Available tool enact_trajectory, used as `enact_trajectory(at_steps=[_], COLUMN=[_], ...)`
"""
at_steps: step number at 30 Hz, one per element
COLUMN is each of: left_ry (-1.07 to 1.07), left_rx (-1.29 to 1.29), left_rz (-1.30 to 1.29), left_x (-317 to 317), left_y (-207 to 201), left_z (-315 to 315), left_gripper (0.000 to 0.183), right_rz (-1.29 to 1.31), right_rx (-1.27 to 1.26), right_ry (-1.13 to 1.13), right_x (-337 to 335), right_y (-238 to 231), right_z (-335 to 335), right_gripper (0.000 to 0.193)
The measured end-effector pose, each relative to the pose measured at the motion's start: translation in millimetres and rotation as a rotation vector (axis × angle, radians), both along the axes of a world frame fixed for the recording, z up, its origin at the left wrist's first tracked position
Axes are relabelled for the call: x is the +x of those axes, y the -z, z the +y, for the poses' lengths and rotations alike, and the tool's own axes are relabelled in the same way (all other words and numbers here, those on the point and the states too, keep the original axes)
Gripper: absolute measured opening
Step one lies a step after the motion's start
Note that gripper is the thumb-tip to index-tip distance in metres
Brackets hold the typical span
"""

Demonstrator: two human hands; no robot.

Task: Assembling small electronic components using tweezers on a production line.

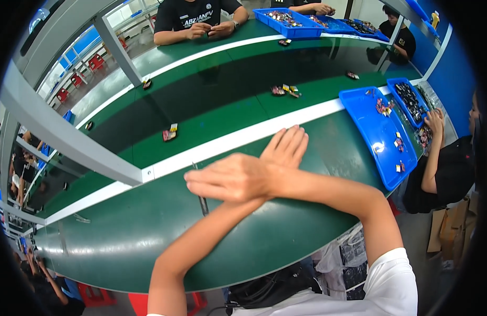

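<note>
My forearms cross above the green worktable [133, 226], the right over the left wrist. My left hand [286, 149] reaches up to the right, palm down, its fingers stretched out near the white rail. My right hand [230, 178] points left with its fingers extended and nothing in them. Behind and below it, a slim dark tool [203, 204] lies on the tabletop, partly covered by the hand; its kind I cannot make out.
Past the white rail runs a green-and-black conveyor [217, 100] carrying small parts [170, 132]. A blue tray [383, 142] with parts stands at right, beside a co-worker [438, 158]. Another person [193, 21] works across the belt. A grey post [70, 126] rises at left.
</note>
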State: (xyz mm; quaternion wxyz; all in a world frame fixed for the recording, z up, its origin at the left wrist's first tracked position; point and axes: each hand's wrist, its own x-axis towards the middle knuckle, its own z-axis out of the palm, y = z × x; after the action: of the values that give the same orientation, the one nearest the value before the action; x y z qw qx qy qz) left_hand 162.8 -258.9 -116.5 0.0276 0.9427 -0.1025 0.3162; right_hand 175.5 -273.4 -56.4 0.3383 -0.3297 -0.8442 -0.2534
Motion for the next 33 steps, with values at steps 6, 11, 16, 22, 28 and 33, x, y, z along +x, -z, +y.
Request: enact_trajectory(at_steps=[6, 11, 16, 22, 28, 33], left_ry=[-0.064, -0.077, -0.061, -0.061, -0.069, -0.076], left_rx=[0.001, -0.041, -0.122, -0.102, -0.083, -0.084], left_rz=[0.024, 0.072, 0.083, 0.107, 0.132, 0.172], left_x=[-1, -1, 1, 1, 4, 5], left_y=[-4, -5, -1, 5, 0, 2], left_z=[-1, 0, 0, -1, -3, -4], left_gripper=[0.066, 0.067, 0.063, 0.056, 0.058, 0.059], right_rz=[0.163, 0.155, 0.231, 0.201, 0.305, 0.419], right_rx=[0.095, 0.037, -0.058, -0.117, -0.368, -0.353], right_ry=[-0.068, 0.0, 0.107, 0.077, 0.125, 0.143], right_x=[-8, -2, 6, 9, 7, 12], right_y=[0, 2, 4, 8, 19, 26], right_z=[-1, 2, 1, 1, 4, 6], right_gripper=[0.021, 0.021, 0.025, 0.025, 0.015, 0.012])
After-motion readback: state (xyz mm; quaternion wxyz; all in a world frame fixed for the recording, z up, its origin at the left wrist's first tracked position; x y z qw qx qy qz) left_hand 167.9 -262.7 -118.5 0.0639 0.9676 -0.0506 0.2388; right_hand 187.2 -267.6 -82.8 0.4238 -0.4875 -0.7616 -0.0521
